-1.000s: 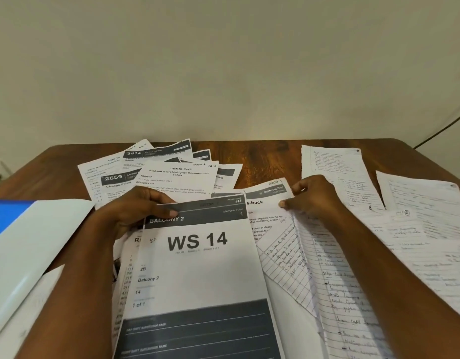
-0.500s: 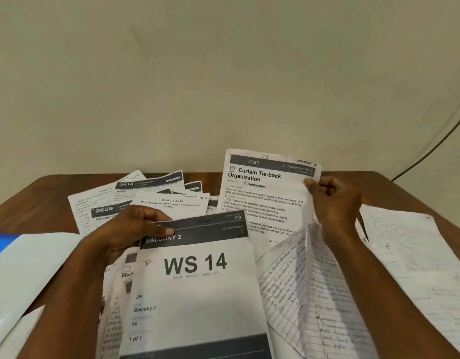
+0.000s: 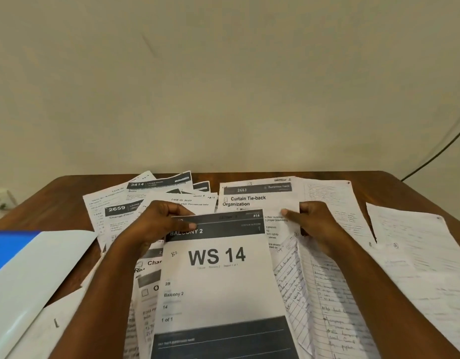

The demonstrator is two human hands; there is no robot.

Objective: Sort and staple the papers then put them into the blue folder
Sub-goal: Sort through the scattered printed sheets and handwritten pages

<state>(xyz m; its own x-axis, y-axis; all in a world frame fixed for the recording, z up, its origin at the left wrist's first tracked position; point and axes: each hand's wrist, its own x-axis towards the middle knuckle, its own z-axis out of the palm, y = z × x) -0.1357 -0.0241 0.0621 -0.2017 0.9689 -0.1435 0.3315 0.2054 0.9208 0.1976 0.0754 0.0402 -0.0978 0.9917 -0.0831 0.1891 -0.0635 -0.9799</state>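
The left hand [image 3: 156, 226] holds the top left corner of the printed sheet marked "WS 14" [image 3: 218, 281]; its thumb lies on the dark header band and its fingers are curled behind the edge, so this grip is grasping the sheet. This sheet lies at the centre of the worktop [image 3: 68, 193], over other printed pages.

The right hand [image 3: 316, 226] rests at about 2 o'clock from the "WS 14" sheet. Its fingers are bent and its thumb touches the "Curtain Tie-back Organization" sheet [image 3: 252, 200], which lies flat just behind the "WS 14" sheet. Whether this grip pinches the paper or only presses on it, I cannot tell.

At 10 o'clock from the centre a fan of printed sheets [image 3: 125, 203] is spread, with the numbers 2659 and 3414 readable. At 3 o'clock and 4 o'clock lie handwritten lined pages [image 3: 327, 307], and more handwritten sheets [image 3: 415, 255] cover the right side of the worktop.

The blue folder [image 3: 14, 250] lies open at 9 o'clock, at the left edge, with its white inner side [image 3: 42, 270] turned up.

A dark cable [image 3: 441, 154] runs along the wall at 2 o'clock.
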